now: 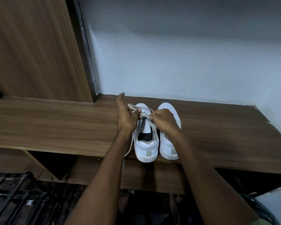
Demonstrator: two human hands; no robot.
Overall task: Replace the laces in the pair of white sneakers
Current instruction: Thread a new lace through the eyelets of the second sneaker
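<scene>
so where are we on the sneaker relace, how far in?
Early. Done: nothing clearly finished; the left sneaker shows an open tongue with lace only near the toe. In hand: the left hand and right hand both pinch the lace over its front eyelets, one end trailing off the shelf edge. Left: the rest of this shoe, and the right sneaker, its lacing hidden by the hand.

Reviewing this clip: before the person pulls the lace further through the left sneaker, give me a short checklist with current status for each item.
1. Left hand grips the lace: ok.
2. Right hand pinches the lace near the eyelets: ok.
3. Left sneaker rests flat on the wooden shelf: ok.
4. Right sneaker stands beside it, out of the lace's way: ok.
5. Lace free of knots along its length: cannot tell, hands cover part.
6. Lace tail hanging over the shelf edge, clear of snags: cannot tell.
</scene>
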